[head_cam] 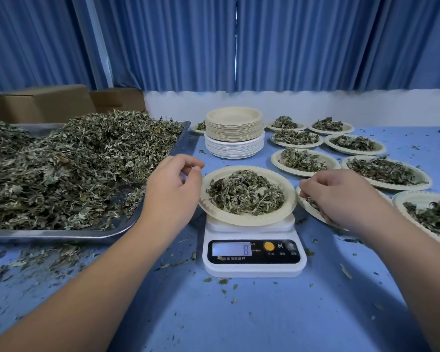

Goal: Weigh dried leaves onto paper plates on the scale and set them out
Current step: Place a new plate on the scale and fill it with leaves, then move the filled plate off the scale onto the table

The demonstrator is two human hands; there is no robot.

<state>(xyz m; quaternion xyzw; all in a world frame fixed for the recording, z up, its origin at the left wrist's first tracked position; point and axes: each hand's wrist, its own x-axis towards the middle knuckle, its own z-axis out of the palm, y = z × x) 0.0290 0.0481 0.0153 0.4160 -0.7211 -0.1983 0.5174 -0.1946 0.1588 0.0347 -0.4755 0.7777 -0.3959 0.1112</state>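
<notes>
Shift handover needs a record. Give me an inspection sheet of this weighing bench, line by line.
Surface: blue table, littered throughout.
Job's things: scale reads 8 under a leaf-filled weighing plate; metal tray heaped with dried leaves; plate stack behind; filled plates set out at right.
Clutter: loose leaf bits, thickest below the tray.
Hands: left hand loosely curled beside the weighing plate's rim, nothing seen in it; right hand curled over a neighbouring plate, hold unclear.
Cables: nothing seen.
Surroundings: blue curtains, cardboard boxes.
</notes>
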